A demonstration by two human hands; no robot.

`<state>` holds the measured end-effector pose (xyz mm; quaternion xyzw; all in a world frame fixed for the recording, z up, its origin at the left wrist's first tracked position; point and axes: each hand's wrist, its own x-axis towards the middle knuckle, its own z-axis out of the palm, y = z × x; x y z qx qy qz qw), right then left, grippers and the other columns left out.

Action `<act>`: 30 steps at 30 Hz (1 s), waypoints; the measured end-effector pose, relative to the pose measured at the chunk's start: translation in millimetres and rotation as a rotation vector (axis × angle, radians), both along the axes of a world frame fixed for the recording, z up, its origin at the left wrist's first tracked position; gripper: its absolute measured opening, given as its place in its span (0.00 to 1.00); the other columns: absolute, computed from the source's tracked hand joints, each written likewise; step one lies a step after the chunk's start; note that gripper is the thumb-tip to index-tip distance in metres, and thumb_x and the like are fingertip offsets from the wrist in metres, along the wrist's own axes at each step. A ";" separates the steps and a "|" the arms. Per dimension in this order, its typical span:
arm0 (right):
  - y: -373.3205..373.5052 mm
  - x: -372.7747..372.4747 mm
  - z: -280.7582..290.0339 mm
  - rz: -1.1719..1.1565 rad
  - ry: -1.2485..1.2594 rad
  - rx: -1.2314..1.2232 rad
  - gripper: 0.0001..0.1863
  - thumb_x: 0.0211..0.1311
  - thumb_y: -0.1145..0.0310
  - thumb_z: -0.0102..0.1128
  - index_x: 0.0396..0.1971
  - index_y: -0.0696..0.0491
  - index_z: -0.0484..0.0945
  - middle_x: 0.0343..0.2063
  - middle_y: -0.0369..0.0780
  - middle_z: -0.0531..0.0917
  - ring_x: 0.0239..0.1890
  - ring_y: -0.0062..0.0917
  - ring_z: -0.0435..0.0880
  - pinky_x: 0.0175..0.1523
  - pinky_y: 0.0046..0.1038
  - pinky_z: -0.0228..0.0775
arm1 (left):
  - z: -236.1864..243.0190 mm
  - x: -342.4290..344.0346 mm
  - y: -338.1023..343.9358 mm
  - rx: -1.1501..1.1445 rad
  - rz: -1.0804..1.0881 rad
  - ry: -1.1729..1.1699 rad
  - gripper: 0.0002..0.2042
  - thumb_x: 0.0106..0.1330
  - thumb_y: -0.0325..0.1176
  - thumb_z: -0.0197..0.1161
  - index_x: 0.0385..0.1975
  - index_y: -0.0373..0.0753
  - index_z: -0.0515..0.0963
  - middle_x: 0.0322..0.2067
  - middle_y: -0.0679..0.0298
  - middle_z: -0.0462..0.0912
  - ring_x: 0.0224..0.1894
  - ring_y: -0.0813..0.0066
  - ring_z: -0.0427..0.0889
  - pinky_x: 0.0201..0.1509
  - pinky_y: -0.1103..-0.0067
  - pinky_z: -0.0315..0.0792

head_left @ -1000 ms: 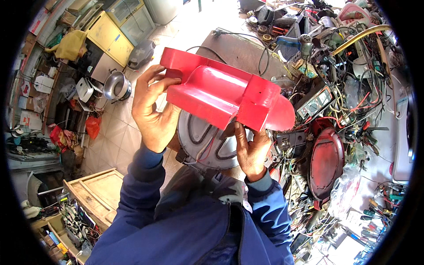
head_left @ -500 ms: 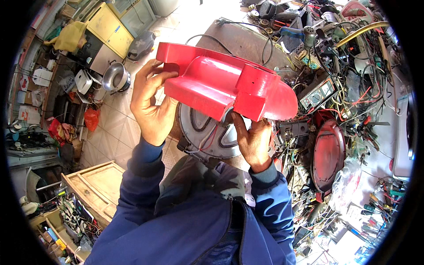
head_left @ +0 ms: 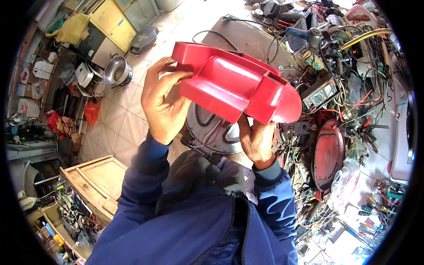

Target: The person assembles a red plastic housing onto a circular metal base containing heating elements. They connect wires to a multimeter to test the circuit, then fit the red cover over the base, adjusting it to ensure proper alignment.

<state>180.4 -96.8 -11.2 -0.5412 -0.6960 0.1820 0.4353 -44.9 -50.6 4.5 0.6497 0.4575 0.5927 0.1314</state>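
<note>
Both hands hold up a glossy red moulded housing (head_left: 227, 79), with a long curved recess and a rounded right end. My left hand (head_left: 163, 101) grips its left end, fingers curled at the edge and thumb underneath. My right hand (head_left: 257, 139) grips the lower right underside, its fingertips partly hidden. Below the housing, a round grey metal plate (head_left: 198, 132) with dark looped elements and thin wires is partly covered by it. A black cable lies on the worn brown board (head_left: 221, 33) beyond.
A heap of cables and parts fills the right, with a red oval pan (head_left: 327, 159) and a multimeter (head_left: 320, 95). A steel pot (head_left: 115, 70) stands left near a yellow cabinet (head_left: 110, 24). A wooden drawer unit (head_left: 95, 181) is at lower left.
Both hands have moved the red housing slightly right and up in view, and it has tilted a little. The grip looks the same.
</note>
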 end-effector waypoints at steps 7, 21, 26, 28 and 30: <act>14.8 -10.1 -3.6 0.025 0.311 -0.162 0.06 0.65 0.76 0.64 0.38 0.62 0.80 0.28 0.47 0.87 0.31 0.39 0.89 0.37 0.37 0.78 | 20.1 8.3 16.3 -0.018 -0.056 -0.030 0.14 0.59 0.27 0.77 0.45 0.36 0.85 0.58 0.56 0.77 0.59 0.65 0.80 0.61 0.72 0.74; 11.1 3.1 -58.5 -0.028 -0.010 -0.032 0.07 0.58 0.71 0.67 0.35 0.56 0.83 0.30 0.46 0.84 0.33 0.48 0.84 0.37 0.46 0.74 | 5.7 -4.5 2.2 -0.028 -0.031 -0.024 0.15 0.53 0.24 0.79 0.41 0.38 0.86 0.56 0.56 0.77 0.52 0.65 0.82 0.54 0.73 0.78; 4.6 1.3 -49.3 -0.001 0.010 -0.115 0.08 0.60 0.66 0.67 0.37 0.54 0.84 0.31 0.47 0.85 0.35 0.48 0.85 0.38 0.47 0.75 | 1.7 -5.2 -2.4 -0.026 -0.026 -0.034 0.16 0.52 0.23 0.79 0.41 0.37 0.86 0.56 0.56 0.77 0.52 0.65 0.82 0.53 0.73 0.78; -0.6 0.7 -46.5 -0.008 0.058 -0.163 0.09 0.61 0.65 0.67 0.37 0.54 0.84 0.32 0.48 0.85 0.36 0.49 0.85 0.38 0.47 0.75 | -2.3 -4.9 -3.5 -0.035 -0.026 -0.069 0.15 0.52 0.22 0.79 0.40 0.37 0.86 0.56 0.56 0.78 0.52 0.65 0.83 0.54 0.72 0.78; -2.3 2.4 -46.5 -0.002 0.029 -0.170 0.09 0.63 0.64 0.66 0.38 0.53 0.84 0.32 0.49 0.85 0.36 0.49 0.86 0.38 0.47 0.76 | -3.1 -4.8 -2.9 -0.032 -0.026 -0.062 0.15 0.52 0.22 0.79 0.40 0.37 0.85 0.56 0.56 0.78 0.52 0.65 0.83 0.54 0.72 0.78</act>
